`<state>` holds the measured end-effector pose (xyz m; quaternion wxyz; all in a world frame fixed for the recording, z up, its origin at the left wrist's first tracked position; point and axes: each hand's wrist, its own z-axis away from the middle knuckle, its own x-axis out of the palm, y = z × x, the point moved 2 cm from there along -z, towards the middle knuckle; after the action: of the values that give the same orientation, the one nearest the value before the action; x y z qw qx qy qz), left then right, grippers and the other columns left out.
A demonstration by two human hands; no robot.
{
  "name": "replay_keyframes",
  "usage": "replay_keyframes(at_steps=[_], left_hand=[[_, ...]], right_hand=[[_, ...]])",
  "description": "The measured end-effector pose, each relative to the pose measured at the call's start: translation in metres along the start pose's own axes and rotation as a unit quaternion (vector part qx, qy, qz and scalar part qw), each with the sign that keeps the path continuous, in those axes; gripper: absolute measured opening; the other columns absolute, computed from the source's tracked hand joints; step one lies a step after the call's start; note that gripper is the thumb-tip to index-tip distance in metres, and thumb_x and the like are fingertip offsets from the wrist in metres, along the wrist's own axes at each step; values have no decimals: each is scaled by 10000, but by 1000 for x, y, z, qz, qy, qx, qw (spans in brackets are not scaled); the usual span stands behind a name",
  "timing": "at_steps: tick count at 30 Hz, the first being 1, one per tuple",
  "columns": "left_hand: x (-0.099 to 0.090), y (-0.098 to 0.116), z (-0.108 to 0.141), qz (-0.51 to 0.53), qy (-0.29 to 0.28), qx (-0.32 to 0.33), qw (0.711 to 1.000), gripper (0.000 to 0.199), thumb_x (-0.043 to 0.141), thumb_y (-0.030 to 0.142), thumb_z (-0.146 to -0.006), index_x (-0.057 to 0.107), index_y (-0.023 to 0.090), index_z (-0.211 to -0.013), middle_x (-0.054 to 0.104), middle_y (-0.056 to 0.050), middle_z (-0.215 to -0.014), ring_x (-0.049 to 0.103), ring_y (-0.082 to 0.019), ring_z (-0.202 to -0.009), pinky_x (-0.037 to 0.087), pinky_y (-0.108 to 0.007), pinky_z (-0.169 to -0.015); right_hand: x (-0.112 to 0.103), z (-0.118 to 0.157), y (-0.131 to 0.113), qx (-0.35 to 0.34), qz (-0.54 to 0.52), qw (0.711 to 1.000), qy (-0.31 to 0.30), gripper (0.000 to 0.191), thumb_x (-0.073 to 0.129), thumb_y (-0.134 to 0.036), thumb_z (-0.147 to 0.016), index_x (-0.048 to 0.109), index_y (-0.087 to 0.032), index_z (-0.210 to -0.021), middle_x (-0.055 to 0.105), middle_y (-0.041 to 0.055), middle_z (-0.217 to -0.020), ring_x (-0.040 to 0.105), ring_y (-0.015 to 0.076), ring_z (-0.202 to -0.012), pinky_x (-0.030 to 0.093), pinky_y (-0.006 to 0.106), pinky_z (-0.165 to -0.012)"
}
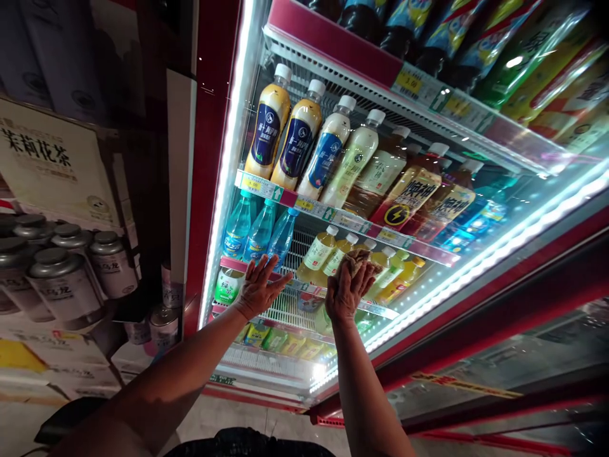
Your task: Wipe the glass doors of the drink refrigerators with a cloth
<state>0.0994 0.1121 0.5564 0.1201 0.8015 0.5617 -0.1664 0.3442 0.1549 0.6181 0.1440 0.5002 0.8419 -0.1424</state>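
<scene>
A brown cloth [356, 260] is under the fingers of my right hand [343, 293], pressed against the glass front of a lit drinks cooler [304, 295]. To its left, my left hand [258, 291] lies with fingers spread on the same glass, holding nothing. Behind the glass near my left hand stand blue-capped bottles [259, 228]. Yellowish drink bottles [318, 255] show behind the cloth, which partly hides some of them. Higher up is a row of milk-tea bottles [297, 143] with white caps.
Price tags line the shelf edge [333, 214]. Metal canisters [61, 279] and a cream box [52, 162] stand on the left. A red-framed cooler [476, 330] is at the right. Pale floor [257, 416] shows below.
</scene>
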Motion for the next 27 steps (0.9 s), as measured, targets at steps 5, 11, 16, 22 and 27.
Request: replay_keyframes(at_steps=[5, 11, 16, 22, 27], left_hand=[[-9, 0, -4, 27, 1, 13, 1000, 524, 701, 323, -941, 595, 467, -1434, 331, -12, -1700, 248, -264, -1598, 155, -461, -1306], [-25, -7, -6, 32, -51, 38, 997, 518, 674, 284, -954, 598, 429, -1445, 379, -47, -1676, 357, -279, -1551, 292, -468, -1260], [-36, -19, -2, 26, -65, 59, 996, 581, 676, 228, -936, 567, 398, -1480, 416, -20, -1656, 335, -252, -1562, 249, -460, -1292], [-52, -36, -9, -5, -32, 18, 999, 707, 684, 270, -941, 413, 435, -1573, 207, -24, -1739, 70, -333, -1623, 102, -639, -1294], [-68, -56, -24, -13, -16, -20, 1000, 887, 638, 295, -974, 97, 380, -1671, -68, -78, -1753, -21, -364, -1617, 80, -680, -1277]], right_hand=[[1, -12, -12, 38, 12, 998, 51, 606, 485, -357, -989, 421, -165, -1561, 192, 244, -1714, 92, 396, -1612, 192, 769, -1191], [13, -18, -52, -19, 32, 999, 38, 582, 468, -352, -1018, 396, -179, -1568, 198, 250, -1708, 48, 375, -1622, 172, 752, -1206], [8, -9, -39, -62, 43, 997, 21, 583, 489, -340, -1017, 390, -209, -1576, 212, 236, -1712, 71, 369, -1622, 206, 748, -1203], [16, -28, -60, 17, 27, 998, 62, 656, 458, -351, -1016, 307, -165, -1627, 136, 255, -1727, 26, 383, -1623, 138, 776, -1200], [25, -13, -75, -27, 13, 1000, -11, 569, 493, -332, -990, 476, -204, -1544, 219, 193, -1725, 67, 372, -1621, 167, 742, -1215]])
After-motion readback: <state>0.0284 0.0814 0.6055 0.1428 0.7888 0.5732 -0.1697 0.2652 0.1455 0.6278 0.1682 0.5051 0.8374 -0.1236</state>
